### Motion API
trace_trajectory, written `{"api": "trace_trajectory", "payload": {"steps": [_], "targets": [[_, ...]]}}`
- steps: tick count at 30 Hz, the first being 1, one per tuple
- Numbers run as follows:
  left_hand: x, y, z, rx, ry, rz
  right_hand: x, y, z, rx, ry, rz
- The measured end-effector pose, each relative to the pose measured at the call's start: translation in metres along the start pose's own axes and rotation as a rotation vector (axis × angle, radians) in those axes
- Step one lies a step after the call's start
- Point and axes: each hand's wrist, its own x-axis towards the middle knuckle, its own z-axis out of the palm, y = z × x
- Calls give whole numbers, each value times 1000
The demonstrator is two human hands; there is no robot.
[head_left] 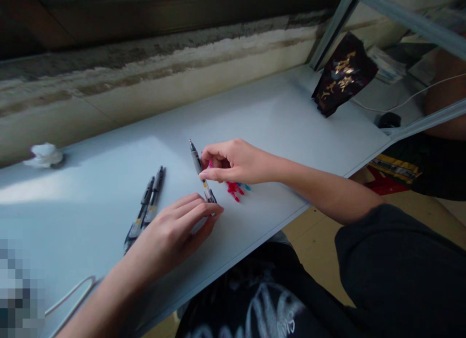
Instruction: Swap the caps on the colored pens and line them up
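Observation:
A pen [196, 159] with a grey grip, clear barrel and bared metal tip slants over the white table. My right hand [242, 160] pinches its barrel between thumb and fingers. At the pen's clip end, my left hand [182, 226] is closed with its fingertips on it; part of that end is hidden. Beside my left wrist lie similar dark pens [158, 182], partly covered by the hand. Under and just past my right hand are red and pink pens [233, 191] and a blue one [246, 187], mostly hidden by the fingers.
A crumpled white tissue [45, 155] lies near the wall. On the far right, a dark packet with gold lettering [344, 76] stands by a metal frame [411, 25]. White cable [74, 292] runs at lower left. Another person's arm [446, 92] shows beyond the frame.

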Motion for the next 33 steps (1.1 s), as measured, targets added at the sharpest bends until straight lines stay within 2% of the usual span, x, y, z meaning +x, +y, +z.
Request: {"api": "trace_trajectory", "payload": {"steps": [21, 28, 33], "targets": [[2, 0, 3, 13, -1, -7, 0, 1, 0, -6, -1, 3], [0, 0, -1, 17, -26, -1, 0, -1, -1, -43, 11, -17], [2, 6, 4, -30, -30, 54, 1, -3, 0, -65, 8, 66]]}}
